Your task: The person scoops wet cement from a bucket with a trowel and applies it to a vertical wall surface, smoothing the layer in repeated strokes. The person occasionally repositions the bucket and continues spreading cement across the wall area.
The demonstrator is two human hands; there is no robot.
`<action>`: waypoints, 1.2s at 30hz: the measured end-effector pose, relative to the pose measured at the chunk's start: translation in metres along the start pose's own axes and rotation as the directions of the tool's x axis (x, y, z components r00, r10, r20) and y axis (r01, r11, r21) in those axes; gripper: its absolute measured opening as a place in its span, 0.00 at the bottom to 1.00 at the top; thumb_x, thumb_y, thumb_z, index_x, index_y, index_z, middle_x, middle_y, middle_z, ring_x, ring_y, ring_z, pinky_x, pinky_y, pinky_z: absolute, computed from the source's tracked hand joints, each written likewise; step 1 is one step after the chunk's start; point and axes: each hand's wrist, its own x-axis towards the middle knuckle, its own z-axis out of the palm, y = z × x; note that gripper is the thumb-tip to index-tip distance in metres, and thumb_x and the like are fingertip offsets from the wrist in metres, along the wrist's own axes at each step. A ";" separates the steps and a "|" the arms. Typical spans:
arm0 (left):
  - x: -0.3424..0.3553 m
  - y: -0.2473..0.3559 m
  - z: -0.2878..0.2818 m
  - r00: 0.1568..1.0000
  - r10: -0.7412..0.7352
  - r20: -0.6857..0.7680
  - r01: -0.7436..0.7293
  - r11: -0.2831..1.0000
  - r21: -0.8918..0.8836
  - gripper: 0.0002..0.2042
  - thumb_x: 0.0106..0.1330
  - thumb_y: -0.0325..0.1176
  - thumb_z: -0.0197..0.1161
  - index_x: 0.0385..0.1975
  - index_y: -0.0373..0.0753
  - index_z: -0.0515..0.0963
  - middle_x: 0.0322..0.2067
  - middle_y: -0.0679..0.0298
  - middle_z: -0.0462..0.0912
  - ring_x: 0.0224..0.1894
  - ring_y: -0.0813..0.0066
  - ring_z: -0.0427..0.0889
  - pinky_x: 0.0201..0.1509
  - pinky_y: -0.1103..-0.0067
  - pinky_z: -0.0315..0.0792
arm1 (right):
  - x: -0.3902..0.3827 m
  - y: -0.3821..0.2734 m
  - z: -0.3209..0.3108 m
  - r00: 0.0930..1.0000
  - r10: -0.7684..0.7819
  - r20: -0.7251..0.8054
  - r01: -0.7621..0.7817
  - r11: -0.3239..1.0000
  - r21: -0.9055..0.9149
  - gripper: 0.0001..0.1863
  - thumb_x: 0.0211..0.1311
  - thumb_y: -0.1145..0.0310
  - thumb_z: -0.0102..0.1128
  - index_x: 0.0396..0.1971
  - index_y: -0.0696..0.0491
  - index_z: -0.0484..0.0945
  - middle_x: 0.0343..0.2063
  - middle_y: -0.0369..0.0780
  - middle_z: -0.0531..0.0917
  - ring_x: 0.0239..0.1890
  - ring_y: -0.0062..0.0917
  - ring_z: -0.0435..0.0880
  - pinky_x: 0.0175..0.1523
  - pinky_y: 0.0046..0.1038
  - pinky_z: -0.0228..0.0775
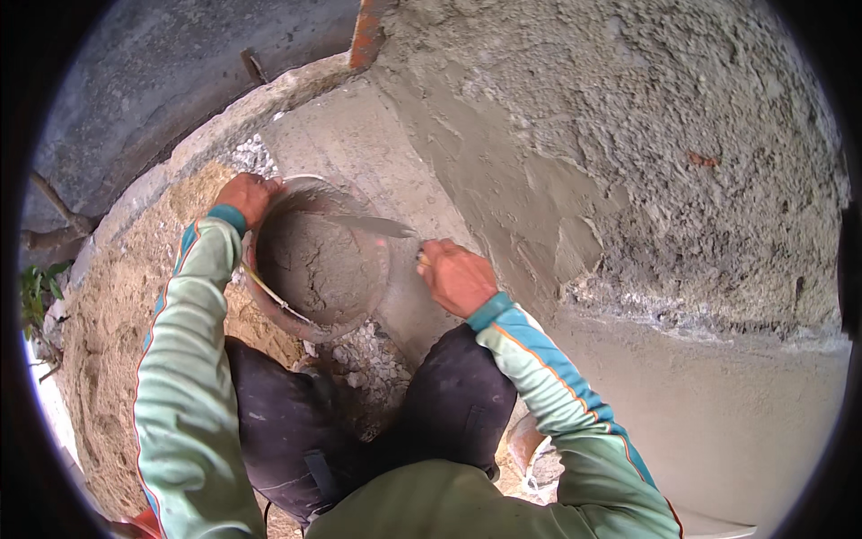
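Observation:
My left hand (pixel 249 194) is closed on the upper-left rim of a round bucket (pixel 350 310), whose inside is coated and partly filled with wet grey mortar (pixel 314 265). A thin pale handle lies along the bucket's lower-left side. My right hand (pixel 456 277), right of the bucket, grips a trowel by its handle; the grey blade (pixel 368 225) reaches over the bucket's upper right. The bucket stands between sand and pale rubble, just beyond my knees.
A rough concrete wall (pixel 691 126), with smeared wet plaster (pixel 503 198), rises at the right above a smooth grey surface (pixel 691 404). Sand (pixel 117 359), a concrete edge (pixel 215 126), a branch (pixel 63 220) and leaves (pixel 40 296) are at left. A pale container (pixel 530 440) lies behind my right knee.

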 end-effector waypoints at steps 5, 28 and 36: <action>-0.007 0.054 0.027 0.995 -0.004 -0.103 0.012 0.997 0.075 0.24 0.68 0.51 0.55 0.37 0.32 0.85 0.37 0.40 0.85 0.46 0.42 0.83 0.54 0.60 0.73 | 0.048 -0.015 0.068 0.947 0.086 0.309 -0.057 0.993 -0.101 0.14 0.64 0.68 0.55 0.46 0.53 0.83 0.45 0.47 0.86 0.46 0.39 0.87 0.47 0.41 0.81; 0.019 0.017 0.009 0.999 -0.047 -0.009 0.048 0.981 0.186 0.27 0.65 0.53 0.58 0.45 0.31 0.83 0.51 0.40 0.81 0.55 0.45 0.80 0.60 0.62 0.72 | -0.048 0.010 -0.019 0.946 -0.027 0.324 -0.180 0.786 0.591 0.19 0.56 0.55 0.70 0.38 0.55 0.77 0.26 0.43 0.79 0.32 0.31 0.76 0.43 0.34 0.69; 0.021 0.001 -0.004 0.990 0.136 -0.038 -0.123 0.964 0.234 0.22 0.68 0.51 0.57 0.41 0.35 0.84 0.42 0.42 0.83 0.45 0.42 0.82 0.54 0.61 0.73 | -0.244 0.062 -0.147 0.880 0.036 0.474 -0.425 0.508 0.750 0.15 0.64 0.67 0.68 0.45 0.60 0.79 0.27 0.34 0.82 0.29 0.18 0.78 0.35 0.24 0.71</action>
